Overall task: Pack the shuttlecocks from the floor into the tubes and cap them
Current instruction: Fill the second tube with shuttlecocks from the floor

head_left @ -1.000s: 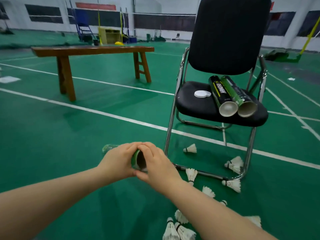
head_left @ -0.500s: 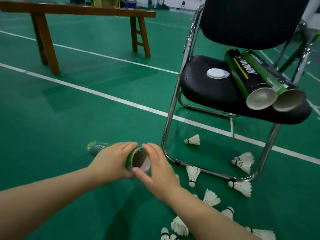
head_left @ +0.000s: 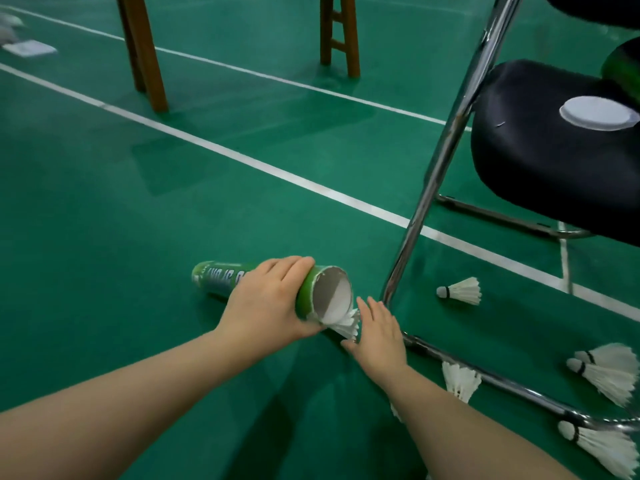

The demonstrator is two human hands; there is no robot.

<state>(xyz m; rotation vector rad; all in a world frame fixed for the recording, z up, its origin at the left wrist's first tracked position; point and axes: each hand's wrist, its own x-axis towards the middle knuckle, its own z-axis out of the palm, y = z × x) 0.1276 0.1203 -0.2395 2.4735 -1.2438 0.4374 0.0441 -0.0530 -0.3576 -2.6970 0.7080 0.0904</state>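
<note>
Glossy green tube (head_left: 221,278), shiny chrome chair frame (head_left: 443,157)

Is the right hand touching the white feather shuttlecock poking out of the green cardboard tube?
Touching. Head view: the right hand presses the white feather shuttlecock, no floor showing between.

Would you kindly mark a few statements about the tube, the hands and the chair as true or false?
1. The left hand grips the green tube near its open end. True.
2. The tube is capped. False: its mouth is open, with a shuttlecock sticking out.
3. A white lid lies on the chair seat. True.
4. The right hand holds a lid. False: its fingers are straight, beside the shuttlecock, holding nothing.
5. The floor holds nothing loose. False: other shuttlecocks lie near the chair frame.
</note>
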